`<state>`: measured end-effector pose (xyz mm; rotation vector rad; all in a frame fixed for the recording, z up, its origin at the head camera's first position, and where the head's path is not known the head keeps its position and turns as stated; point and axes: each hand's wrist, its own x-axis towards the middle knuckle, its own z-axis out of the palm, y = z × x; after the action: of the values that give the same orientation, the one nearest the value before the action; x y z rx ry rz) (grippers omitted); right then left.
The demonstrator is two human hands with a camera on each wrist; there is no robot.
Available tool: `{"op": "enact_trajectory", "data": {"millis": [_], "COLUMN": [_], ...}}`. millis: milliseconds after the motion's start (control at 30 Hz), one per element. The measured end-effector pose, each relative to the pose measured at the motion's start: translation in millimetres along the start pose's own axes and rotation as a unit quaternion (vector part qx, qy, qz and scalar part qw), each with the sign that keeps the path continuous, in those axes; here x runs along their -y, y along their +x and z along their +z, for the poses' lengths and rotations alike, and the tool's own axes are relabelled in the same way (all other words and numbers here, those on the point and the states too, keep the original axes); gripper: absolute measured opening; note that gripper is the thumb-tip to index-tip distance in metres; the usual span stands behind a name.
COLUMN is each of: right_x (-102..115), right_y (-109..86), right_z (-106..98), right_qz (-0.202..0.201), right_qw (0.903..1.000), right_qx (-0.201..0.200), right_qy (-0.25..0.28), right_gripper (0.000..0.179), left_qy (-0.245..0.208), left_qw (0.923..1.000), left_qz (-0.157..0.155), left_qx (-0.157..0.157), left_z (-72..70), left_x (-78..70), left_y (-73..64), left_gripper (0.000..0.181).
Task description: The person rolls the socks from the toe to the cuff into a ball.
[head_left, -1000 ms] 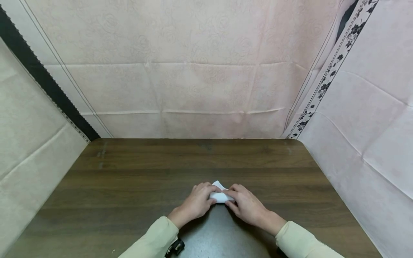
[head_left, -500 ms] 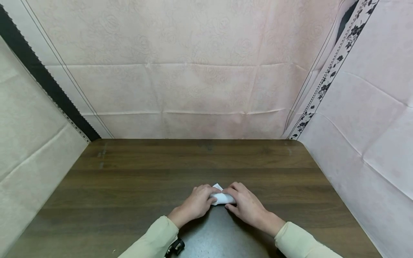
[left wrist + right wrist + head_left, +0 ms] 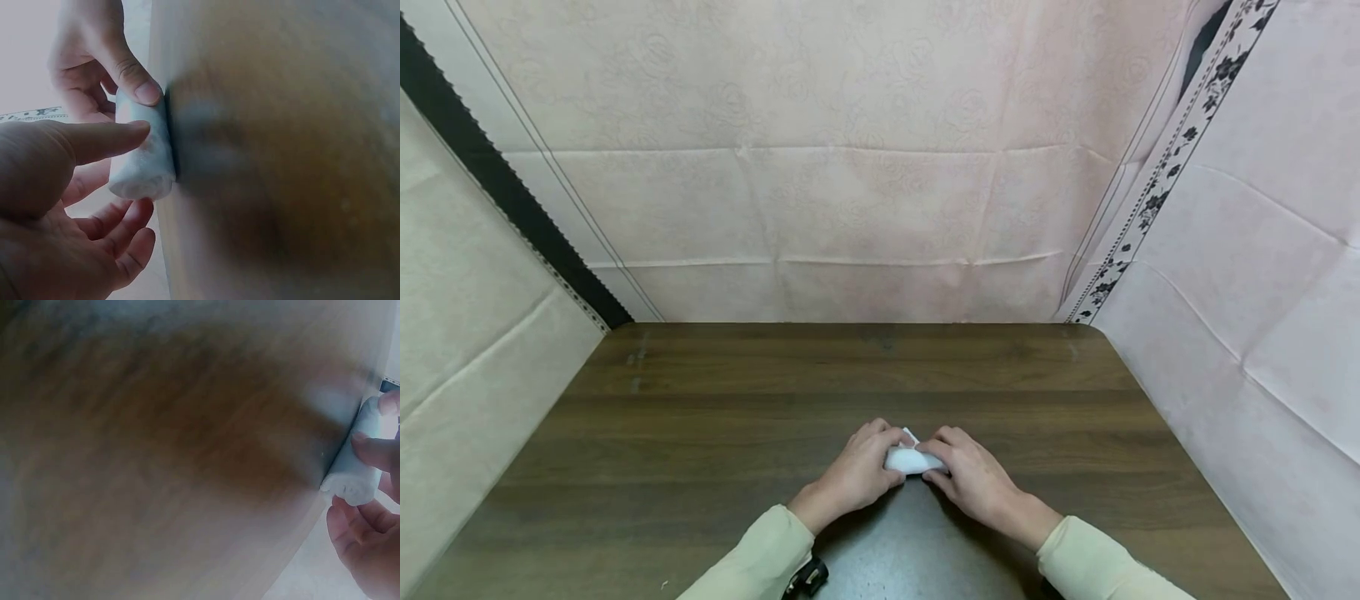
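While pale cloth (image 3: pixel 865 200) hangs along the far, left and right edges, the brown worktop (image 3: pixel 737 433) fills the lower head view, near edge out of frame. Two light sleeves (image 3: pixel 760 554) reach in; black wrist device (image 3: pixel 806 577) under the left cuff. Left hand (image 3: pixel 859 467) and right hand (image 3: pixel 973 477) are close together, both narrow, each holding one end of a white roll (image 3: pixel 906 461), thumbs on the near side, fingers on the far side. Roll lies crosswise, about midway between left and right edges, well apart from the far edge; looks to rest on the wood. Paper or cloth, can't tell.

Change: the loose flap (image 3: pixel 912 436) beyond the roll shows less than a second ago; hands are in about the same spot. Reads as more of the sheet wound in, so rolling is probably near its end, with the flap not yet wrapped. Containers: none visible; from the left wrist, the roll's left end shows only its own wound layers.
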<state>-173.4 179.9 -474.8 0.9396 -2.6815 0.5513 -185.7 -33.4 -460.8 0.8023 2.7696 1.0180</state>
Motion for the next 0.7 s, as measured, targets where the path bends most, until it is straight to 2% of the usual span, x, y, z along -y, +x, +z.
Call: {"op": "enact_trajectory", "data": {"millis": [533, 700], "right_x": [3.7, 4.4], "right_y": [-0.5, -0.3], "right_z": [-4.6, -3.9], "right_qz": [0.017, 0.011], "right_qw": [0.9986, 0.9985], "right_qx": [0.049, 0.053], "right_qy": [0.009, 0.004], "right_gripper": [0.034, 0.035], "left_qy": [0.028, 0.033], "left_qw": [0.9996, 0.9994], "left_qz": [0.005, 0.001], "left_qx": [0.008, 0.003], "left_z": [0.9, 2.0], "left_x": [0.1, 0.1], "left_y": [-0.6, -0.3], "left_gripper": [0.040, 0.037]}}
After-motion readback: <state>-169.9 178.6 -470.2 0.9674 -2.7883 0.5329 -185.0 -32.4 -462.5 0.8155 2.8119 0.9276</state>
